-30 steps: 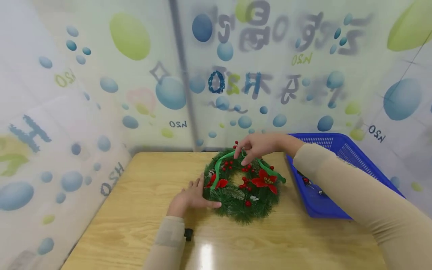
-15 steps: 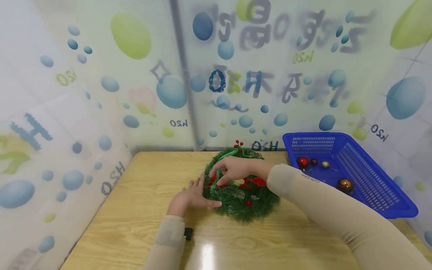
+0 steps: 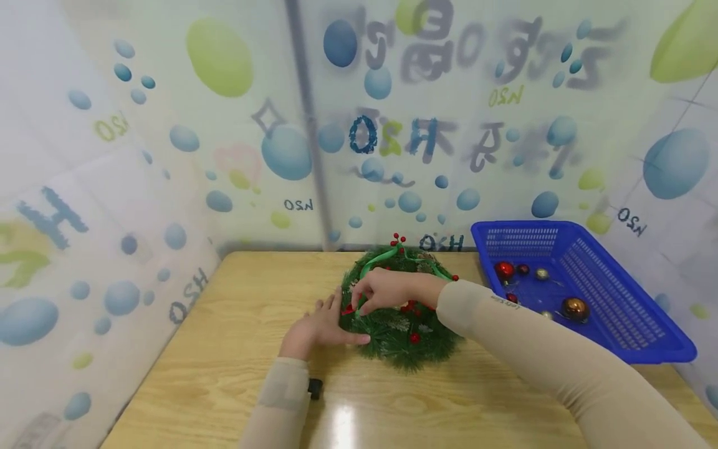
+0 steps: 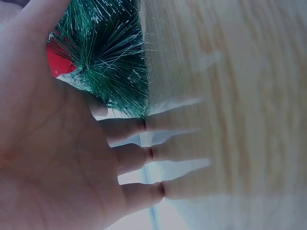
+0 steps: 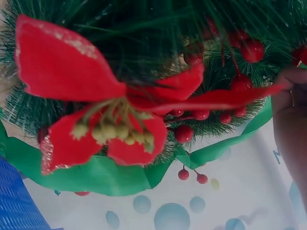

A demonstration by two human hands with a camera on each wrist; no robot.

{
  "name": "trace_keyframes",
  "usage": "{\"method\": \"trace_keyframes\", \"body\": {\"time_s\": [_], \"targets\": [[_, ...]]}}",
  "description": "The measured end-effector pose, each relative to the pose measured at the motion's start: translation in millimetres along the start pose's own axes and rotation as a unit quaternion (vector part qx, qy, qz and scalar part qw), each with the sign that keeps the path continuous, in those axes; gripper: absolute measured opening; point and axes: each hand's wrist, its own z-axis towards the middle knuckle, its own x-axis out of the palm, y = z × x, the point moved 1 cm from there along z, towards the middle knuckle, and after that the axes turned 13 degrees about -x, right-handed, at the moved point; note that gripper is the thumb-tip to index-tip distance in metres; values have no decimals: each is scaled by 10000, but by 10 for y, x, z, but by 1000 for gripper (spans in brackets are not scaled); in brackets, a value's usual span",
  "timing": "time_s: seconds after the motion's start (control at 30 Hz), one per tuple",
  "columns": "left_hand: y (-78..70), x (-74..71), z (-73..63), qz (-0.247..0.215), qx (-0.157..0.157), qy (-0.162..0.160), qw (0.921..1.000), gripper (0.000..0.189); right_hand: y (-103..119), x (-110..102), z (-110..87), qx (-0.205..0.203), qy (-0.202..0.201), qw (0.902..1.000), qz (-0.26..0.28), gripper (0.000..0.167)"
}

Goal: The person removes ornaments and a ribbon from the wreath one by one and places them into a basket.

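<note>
A green Christmas wreath (image 3: 409, 352) lies on the wooden table, trimmed with red berries (image 3: 414, 338) and a green ribbon (image 3: 384, 256). My left hand (image 3: 324, 325) rests flat at its left side, thumb over the needles; the left wrist view shows those fingers straight against the tabletop. Over the wreath's left part, my right hand (image 3: 382, 290) pinches the ribbon's hanging end between thumb and fingertips, close to a red flower. In the right wrist view a red poinsettia (image 5: 67, 62) fills the foreground, with the ribbon looping behind it. My right hand and forearm hide the wreath's middle.
To the right stands a blue plastic basket (image 3: 636, 312) holding several small ornaments, among them a red bauble (image 3: 504, 270) and a copper-coloured one (image 3: 574, 308). A small black object (image 3: 315, 389) is beside my left wrist. A printed curtain (image 3: 241, 125) closes off the back.
My right hand has moved from the wreath's top down to its left part and now pinches the ribbon's end. The left hand has stayed in place. The basket's contents have come into view.
</note>
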Motion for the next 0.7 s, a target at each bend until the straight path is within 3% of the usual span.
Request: {"method": "trace_keyframes", "body": {"time_s": [0.4, 0.7], "targets": [[-59, -30, -31, 35, -61, 57, 10000, 142, 75, -332, -82, -13, -243, 9992, -304, 19], [-18, 11, -6, -7, -81, 3, 10000, 142, 23, -573, -223, 251, -508, 9976, -394, 21]]}}
